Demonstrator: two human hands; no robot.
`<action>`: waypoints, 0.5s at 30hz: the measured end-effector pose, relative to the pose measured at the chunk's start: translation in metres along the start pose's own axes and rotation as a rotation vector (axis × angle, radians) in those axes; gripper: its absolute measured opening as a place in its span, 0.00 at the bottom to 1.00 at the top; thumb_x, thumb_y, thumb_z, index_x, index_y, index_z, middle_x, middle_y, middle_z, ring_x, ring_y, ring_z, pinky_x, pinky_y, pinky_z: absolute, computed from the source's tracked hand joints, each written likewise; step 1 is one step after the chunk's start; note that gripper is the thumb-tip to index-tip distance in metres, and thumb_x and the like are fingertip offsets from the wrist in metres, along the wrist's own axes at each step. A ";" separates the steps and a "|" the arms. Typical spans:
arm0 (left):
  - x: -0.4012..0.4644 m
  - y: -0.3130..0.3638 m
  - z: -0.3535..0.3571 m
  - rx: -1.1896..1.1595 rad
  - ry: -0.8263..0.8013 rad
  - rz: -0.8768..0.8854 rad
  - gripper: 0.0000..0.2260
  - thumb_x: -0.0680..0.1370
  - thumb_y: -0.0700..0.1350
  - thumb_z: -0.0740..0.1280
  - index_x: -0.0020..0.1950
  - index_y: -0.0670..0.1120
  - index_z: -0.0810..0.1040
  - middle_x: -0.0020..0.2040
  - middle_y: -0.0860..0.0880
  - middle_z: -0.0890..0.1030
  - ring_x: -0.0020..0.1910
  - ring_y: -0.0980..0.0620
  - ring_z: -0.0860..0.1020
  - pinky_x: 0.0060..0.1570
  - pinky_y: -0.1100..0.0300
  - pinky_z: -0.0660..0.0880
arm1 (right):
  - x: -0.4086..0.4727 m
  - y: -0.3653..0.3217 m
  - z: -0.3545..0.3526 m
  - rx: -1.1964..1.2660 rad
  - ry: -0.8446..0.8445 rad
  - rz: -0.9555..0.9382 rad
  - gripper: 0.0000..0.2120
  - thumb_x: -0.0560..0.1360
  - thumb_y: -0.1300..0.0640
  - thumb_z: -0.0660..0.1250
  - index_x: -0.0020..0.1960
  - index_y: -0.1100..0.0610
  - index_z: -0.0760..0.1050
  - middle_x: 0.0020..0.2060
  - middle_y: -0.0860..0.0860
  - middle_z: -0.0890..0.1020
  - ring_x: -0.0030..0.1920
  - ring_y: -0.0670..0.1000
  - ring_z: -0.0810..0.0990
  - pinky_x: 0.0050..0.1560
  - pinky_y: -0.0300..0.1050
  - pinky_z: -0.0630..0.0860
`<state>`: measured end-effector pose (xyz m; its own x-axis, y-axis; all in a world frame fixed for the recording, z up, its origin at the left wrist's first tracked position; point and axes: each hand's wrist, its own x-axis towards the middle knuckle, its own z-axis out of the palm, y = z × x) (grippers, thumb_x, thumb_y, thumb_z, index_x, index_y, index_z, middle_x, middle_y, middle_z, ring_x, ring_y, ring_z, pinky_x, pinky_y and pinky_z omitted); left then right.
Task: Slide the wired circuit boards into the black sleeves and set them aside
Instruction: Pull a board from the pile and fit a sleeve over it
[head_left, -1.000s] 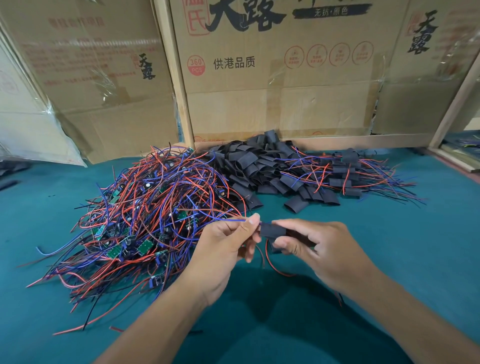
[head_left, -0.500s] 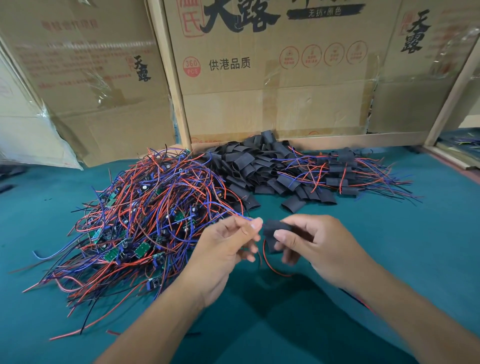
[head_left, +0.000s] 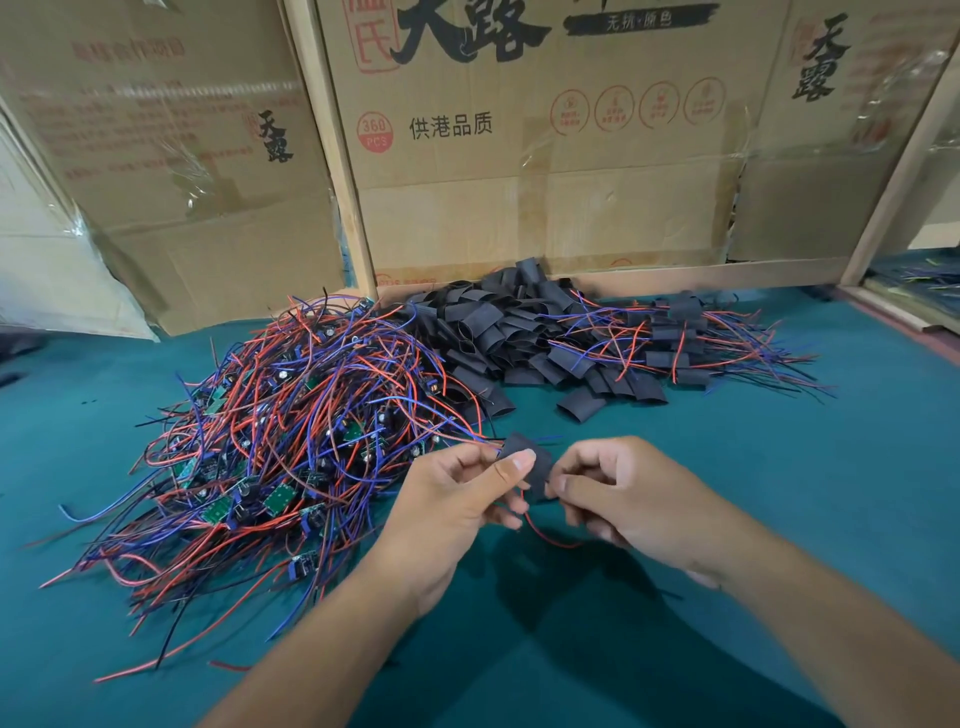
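Between my two hands is a black sleeve (head_left: 535, 465), held above the green table (head_left: 779, 493). My left hand (head_left: 457, 499) pinches its left end with thumb and fingers. My right hand (head_left: 623, 499) pinches its right lower corner. Blue and red wires run out of the sleeve's left end, and a red wire (head_left: 545, 535) loops out below it; the board inside is hidden. A big pile of wired circuit boards (head_left: 291, 431) lies to the left. A heap of empty black sleeves (head_left: 498, 332) lies behind, and sleeved boards with wires (head_left: 691, 348) lie at the right.
Cardboard boxes (head_left: 519, 156) and wooden frame posts (head_left: 332, 156) stand along the table's back edge. A white plastic sheet (head_left: 52, 270) leans at the far left. More wires lie on a ledge at the far right (head_left: 924, 280).
The sleeve has gone from my right hand's fingers to a pinch by both hands and has turned more upright. Both hands have drawn closer together.
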<state>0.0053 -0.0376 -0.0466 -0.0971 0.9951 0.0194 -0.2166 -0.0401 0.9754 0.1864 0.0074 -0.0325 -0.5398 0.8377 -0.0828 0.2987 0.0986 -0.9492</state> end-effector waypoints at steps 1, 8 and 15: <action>0.001 0.000 0.000 0.004 0.008 0.007 0.12 0.64 0.49 0.77 0.39 0.43 0.82 0.35 0.43 0.81 0.30 0.51 0.78 0.31 0.62 0.76 | 0.000 0.001 0.001 -0.027 0.010 -0.022 0.07 0.80 0.59 0.65 0.44 0.56 0.78 0.29 0.48 0.79 0.26 0.47 0.69 0.28 0.36 0.66; 0.002 -0.001 -0.001 0.041 0.013 0.047 0.10 0.67 0.49 0.76 0.36 0.42 0.81 0.34 0.44 0.80 0.30 0.50 0.77 0.33 0.61 0.76 | 0.005 0.009 0.005 -0.261 0.060 -0.164 0.06 0.79 0.51 0.64 0.44 0.45 0.77 0.34 0.46 0.83 0.27 0.45 0.70 0.31 0.42 0.68; 0.002 -0.002 -0.001 0.054 0.021 0.082 0.08 0.69 0.44 0.76 0.31 0.47 0.81 0.31 0.44 0.78 0.29 0.50 0.76 0.33 0.60 0.75 | 0.007 0.010 0.000 -0.276 0.003 -0.202 0.06 0.76 0.46 0.62 0.45 0.45 0.76 0.34 0.45 0.83 0.27 0.44 0.70 0.33 0.43 0.69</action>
<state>0.0044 -0.0357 -0.0484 -0.1330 0.9865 0.0960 -0.1547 -0.1164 0.9811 0.1857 0.0142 -0.0423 -0.6072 0.7882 0.0996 0.3883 0.4038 -0.8283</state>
